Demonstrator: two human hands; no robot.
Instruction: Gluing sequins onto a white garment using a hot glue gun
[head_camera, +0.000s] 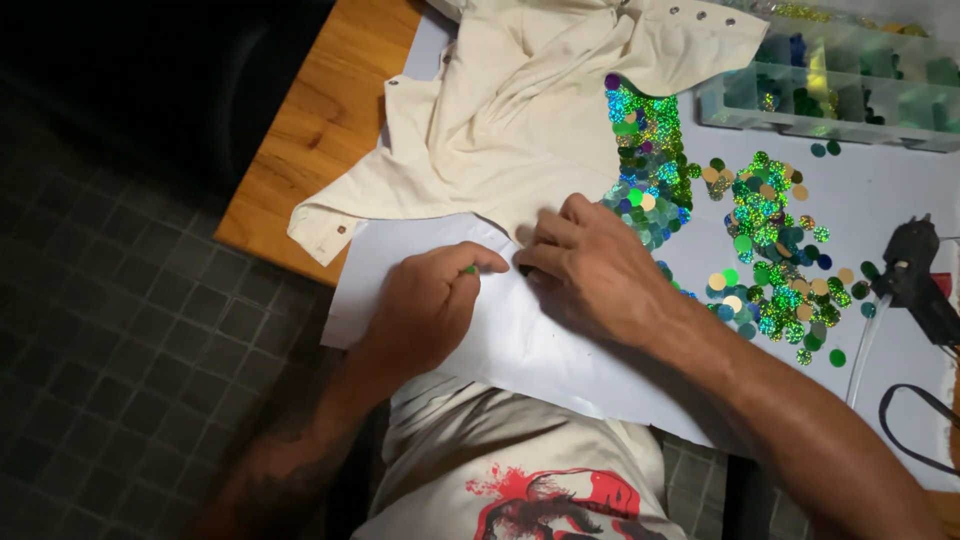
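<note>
Left hand (425, 305): curled nearly closed, thumb and forefinger pinched on a small green sequin (469, 269), knuckles resting on a white paper sheet (520, 345).

Right hand (590, 265): palm down and loosely open, fingers spread and pressed flat at the lower hem of a cream garment (510, 120); fingertips just beside the left thumb. Whether anything lies under them cannot be told.

Cream garment: crumpled on the table, with metal snap studs along its edges, one corner hanging over the wooden table edge (320, 120). A patch of sequins (645, 150) (holographic green, some blue and purple) covers its right side, just above the right hand.

Loose sequins (775, 255): scattered heap of green, teal, blue and tan discs on the white surface, right of the right hand, near but apart.

Glue gun (915, 275): black, lying at the right edge beyond the loose heap, cord trailing below it.

Compartment box (830, 85): clear plastic, top right, sorted coloured pieces in its cells.

Floor (120, 330): dark small tiles, left.
</note>
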